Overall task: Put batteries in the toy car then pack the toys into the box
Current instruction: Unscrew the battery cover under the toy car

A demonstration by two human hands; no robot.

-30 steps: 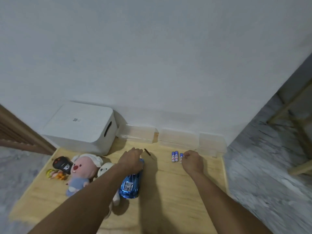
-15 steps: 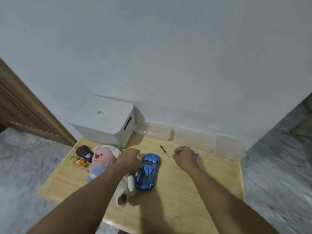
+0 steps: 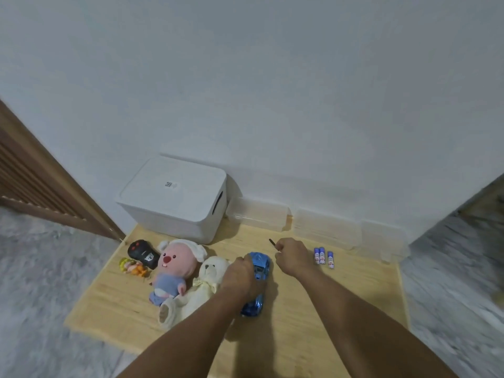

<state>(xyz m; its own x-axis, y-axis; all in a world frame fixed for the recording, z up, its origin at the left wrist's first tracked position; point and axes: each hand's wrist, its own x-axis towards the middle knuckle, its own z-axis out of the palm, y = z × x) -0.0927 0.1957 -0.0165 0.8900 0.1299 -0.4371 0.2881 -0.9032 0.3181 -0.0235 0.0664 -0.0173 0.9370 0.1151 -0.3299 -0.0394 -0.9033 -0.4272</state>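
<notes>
- Light wooden tabletop point(image 3: 313, 317) pushed up against a white wall.
- White lidded storage box point(image 3: 174, 195) at the back left, lid on.
- Pink beaver plush point(image 3: 174, 266) and cream teddy bear point(image 3: 201, 287) lying side by side, touching.
- Blue toy car point(image 3: 259, 271) just right of the teddy, left hand point(image 3: 240, 276) clamped over it.
- Right hand point(image 3: 291, 256) fisted around a small dark screwdriver point(image 3: 272, 242).
- Black remote point(image 3: 143, 253) at far left.
- Three blue batteries point(image 3: 323, 256) right of the fist, not touching it.
</notes>
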